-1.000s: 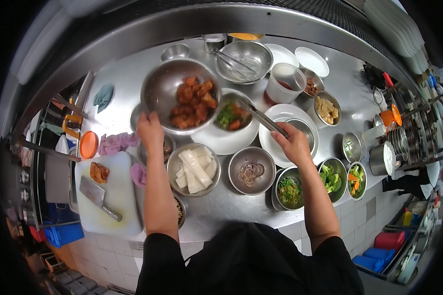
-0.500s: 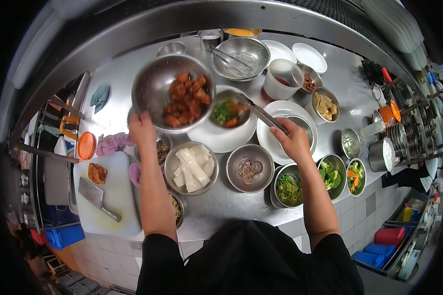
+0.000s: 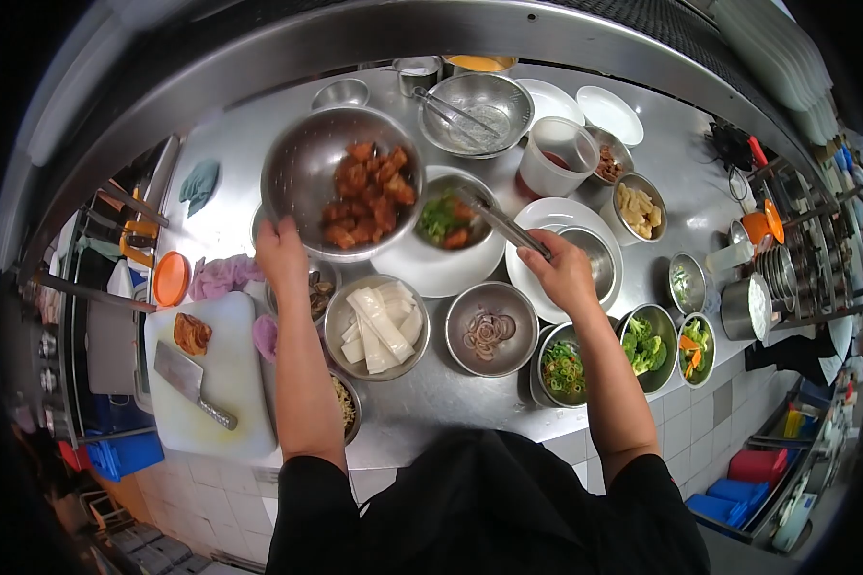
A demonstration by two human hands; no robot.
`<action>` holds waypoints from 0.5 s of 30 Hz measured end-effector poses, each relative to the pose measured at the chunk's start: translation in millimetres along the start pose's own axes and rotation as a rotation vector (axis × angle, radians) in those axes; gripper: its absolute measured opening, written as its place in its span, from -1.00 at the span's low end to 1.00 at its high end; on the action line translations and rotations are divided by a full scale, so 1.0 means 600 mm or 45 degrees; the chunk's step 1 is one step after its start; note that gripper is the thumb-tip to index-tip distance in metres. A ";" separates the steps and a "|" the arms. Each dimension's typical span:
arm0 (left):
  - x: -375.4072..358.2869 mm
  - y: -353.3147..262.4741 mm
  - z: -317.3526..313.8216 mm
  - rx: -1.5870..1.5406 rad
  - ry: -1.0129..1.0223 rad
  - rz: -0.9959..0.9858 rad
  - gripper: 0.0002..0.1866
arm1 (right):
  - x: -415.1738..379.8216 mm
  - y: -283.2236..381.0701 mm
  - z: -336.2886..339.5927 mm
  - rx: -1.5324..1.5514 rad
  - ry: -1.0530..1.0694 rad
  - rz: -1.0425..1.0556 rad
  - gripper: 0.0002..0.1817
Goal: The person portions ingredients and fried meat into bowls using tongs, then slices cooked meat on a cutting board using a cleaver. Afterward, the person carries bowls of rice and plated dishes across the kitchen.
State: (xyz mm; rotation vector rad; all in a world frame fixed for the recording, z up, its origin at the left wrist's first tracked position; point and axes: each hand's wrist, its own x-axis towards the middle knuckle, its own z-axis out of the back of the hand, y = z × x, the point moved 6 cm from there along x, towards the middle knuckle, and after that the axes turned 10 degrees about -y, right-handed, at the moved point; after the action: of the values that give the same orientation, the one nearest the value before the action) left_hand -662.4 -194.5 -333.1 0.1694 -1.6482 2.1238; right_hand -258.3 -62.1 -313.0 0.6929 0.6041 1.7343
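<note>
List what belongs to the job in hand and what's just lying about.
In use:
large metal bowl, held by the left hand
browned pieces inside it
tongs, in the right hand
chopped greens near them

Apparently lying about:
cleaver
cutting board
teal cloth
orange disc

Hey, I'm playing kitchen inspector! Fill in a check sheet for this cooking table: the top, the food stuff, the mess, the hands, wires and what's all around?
Surface: shiny steel table, with glare.
Job's things: large metal bowl of browned pieces; smaller bowl with greens; bowls of white strips and sliced rings.
Clutter: cleaver lying on the cutting board; purple cloth beside it; teal cloth farther off.
Hands: left hand on the large metal bowl; right hand gripping tongs.
Cables: a thin loop at the right by a dark item; cannot tell if it's a cord.
Surroundings: metal shelf overhead, tiled floor.
</note>
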 end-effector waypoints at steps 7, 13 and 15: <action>0.003 0.006 0.008 0.058 -0.025 -0.035 -0.66 | 0.005 0.011 -0.022 -0.035 0.038 0.039 -0.53; -0.008 0.005 -0.004 0.147 -0.014 -0.055 -0.66 | -0.007 0.070 0.007 -0.004 0.035 0.188 -0.51; -0.018 -0.001 -0.005 0.115 0.001 -0.045 -0.66 | -0.007 0.079 -0.008 -0.093 0.035 0.275 -0.51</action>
State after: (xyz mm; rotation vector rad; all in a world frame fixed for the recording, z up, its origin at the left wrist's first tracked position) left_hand -652.0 -194.5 -337.4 0.2239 -1.5378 2.1726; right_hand -292.2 -78.0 -283.5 0.7043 0.4964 1.9590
